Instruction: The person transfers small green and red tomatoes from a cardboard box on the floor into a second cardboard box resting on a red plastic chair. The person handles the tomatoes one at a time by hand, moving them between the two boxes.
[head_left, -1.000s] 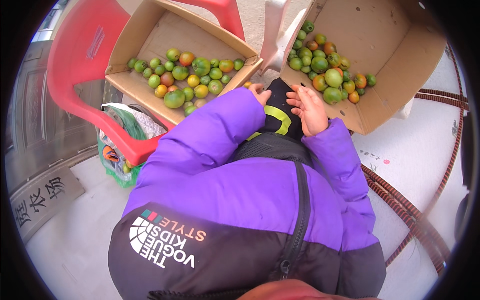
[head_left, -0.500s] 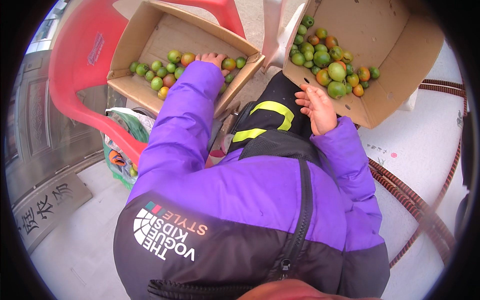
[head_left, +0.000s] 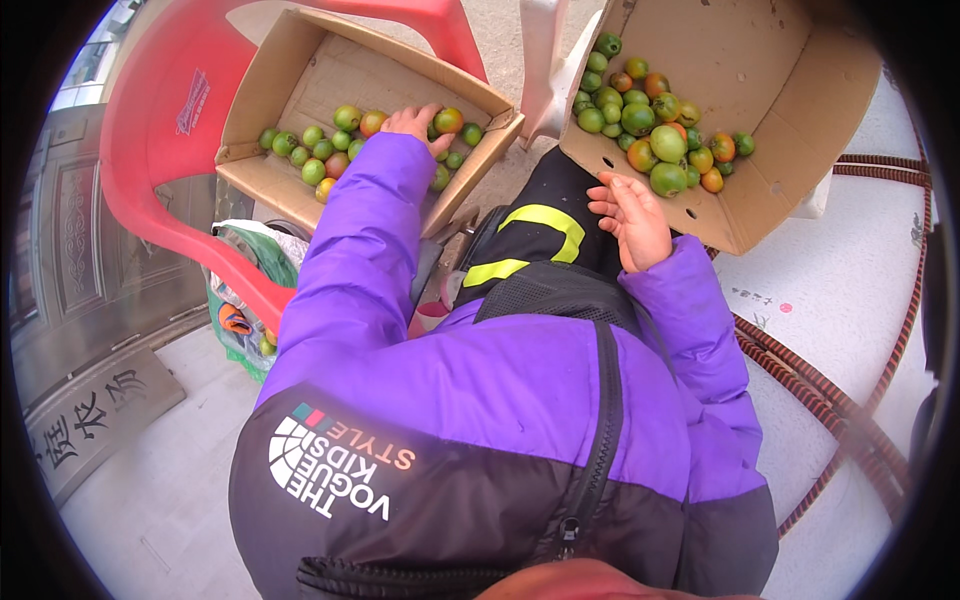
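Note:
Inside the left cardboard box (head_left: pixel 330 75), my left hand (head_left: pixel 408 124) reaches down among the tomatoes. Its fingers and thumb close about an orange-green tomato (head_left: pixel 448 121); the sleeve and the back of the hand hide part of the grip. Several green and reddish tomatoes (head_left: pixel 313 172) lie to the left of that hand. My right hand (head_left: pixel 632 215) hovers beside the near edge of the right cardboard box (head_left: pixel 780 75). It holds nothing, and its fingers are loosely bent and apart. A heap of green and orange tomatoes (head_left: pixel 668 144) fills that box's left corner.
A red plastic chair (head_left: pixel 150 150) curves round the left box. Below its arm sits a green-and-white bag (head_left: pixel 255 265). Dark, striped tubing (head_left: pixel 800 385) crosses the white surface at right. My knee, in black trousers with yellow bands (head_left: pixel 545 220), lies between the boxes.
My left hand has shifted slightly left, and the orange-green tomato has risen a little against its neighbours. Both boxes sit slightly differently in view. The right hand has barely moved.

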